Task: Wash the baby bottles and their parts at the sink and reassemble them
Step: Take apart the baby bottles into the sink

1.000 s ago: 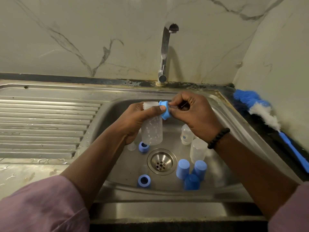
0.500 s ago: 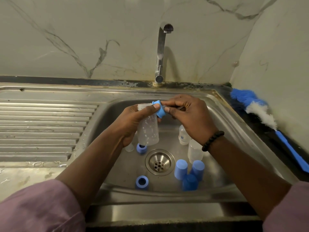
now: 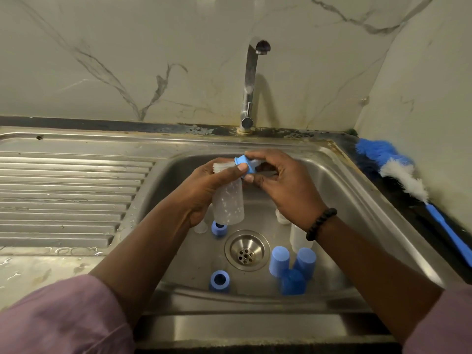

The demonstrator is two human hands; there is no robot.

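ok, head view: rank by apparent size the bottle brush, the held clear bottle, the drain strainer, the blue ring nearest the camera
Largest to smallest:
1. bottle brush
2. clear bottle, partly hidden by the left hand
3. drain strainer
4. blue ring

Both forearms reach forward. The left hand grips a bottle; the right hand pinches a blue ring, apparently with thumb and forefinger.

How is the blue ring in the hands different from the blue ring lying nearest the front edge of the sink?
The held blue ring is pinched between both hands above the basin, turned on its side; the front blue ring rests untouched on the sink floor, its hole facing up. Both are the same blue.
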